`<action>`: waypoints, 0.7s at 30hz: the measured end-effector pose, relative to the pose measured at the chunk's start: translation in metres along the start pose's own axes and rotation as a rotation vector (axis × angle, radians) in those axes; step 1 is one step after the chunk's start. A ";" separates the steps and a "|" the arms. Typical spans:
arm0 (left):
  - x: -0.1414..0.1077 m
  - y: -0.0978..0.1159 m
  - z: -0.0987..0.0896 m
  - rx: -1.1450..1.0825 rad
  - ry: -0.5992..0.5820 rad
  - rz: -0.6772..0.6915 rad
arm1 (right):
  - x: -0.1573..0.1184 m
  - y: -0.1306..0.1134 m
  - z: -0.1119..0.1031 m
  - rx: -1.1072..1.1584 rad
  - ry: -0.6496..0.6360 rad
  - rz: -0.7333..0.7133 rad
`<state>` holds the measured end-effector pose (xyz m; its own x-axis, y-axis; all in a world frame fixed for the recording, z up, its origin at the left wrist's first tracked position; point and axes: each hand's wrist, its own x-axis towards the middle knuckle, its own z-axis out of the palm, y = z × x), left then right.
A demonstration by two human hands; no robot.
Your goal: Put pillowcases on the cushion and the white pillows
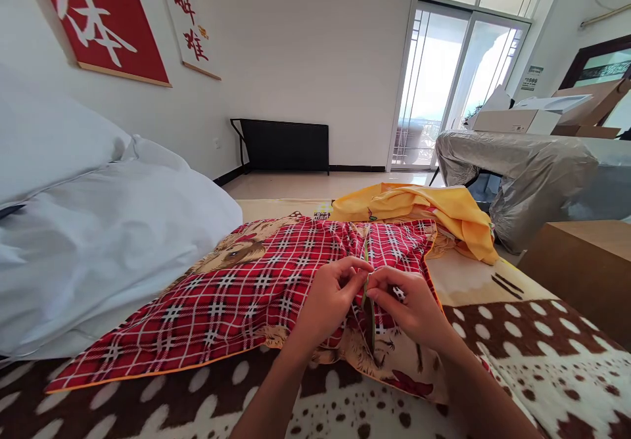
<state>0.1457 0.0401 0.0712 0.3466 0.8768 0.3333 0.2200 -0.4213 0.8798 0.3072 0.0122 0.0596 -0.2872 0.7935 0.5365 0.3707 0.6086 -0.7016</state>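
Observation:
A red plaid pillowcase [211, 301] with orange piping and tan animal prints lies across the bed. Near its right end, a green-edged opening [367, 301] runs from back to front. My left hand [332, 294] pinches the left side of this opening, thumb and index finger together. Close against it, my right hand [407, 301] pinches the right side, its fingers curled. The fingertips of both hands almost touch. What lies between the fingertips is small and partly hidden by them.
White bedding [162, 229] is heaped at left. A yellow cloth [419, 202] lies behind the pillowcase, over a brown-and-white patterned blanket [557, 347]. At right are a cardboard box [576, 268] and plastic-covered furniture [532, 169] bearing boxes.

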 end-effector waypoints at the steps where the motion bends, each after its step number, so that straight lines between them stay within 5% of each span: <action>1: -0.001 0.001 -0.003 0.022 -0.043 0.013 | 0.000 -0.001 0.000 0.001 -0.005 0.000; 7: -0.005 0.004 -0.018 0.073 -0.263 0.112 | 0.000 0.000 -0.001 -0.008 0.006 0.003; 21: -0.003 -0.003 -0.020 0.234 -0.334 0.166 | -0.001 0.005 0.001 -0.085 0.037 -0.004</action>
<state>0.1257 0.0430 0.0743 0.6617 0.6863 0.3019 0.3239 -0.6248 0.7105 0.3080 0.0147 0.0554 -0.2568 0.7897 0.5572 0.4439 0.6084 -0.6579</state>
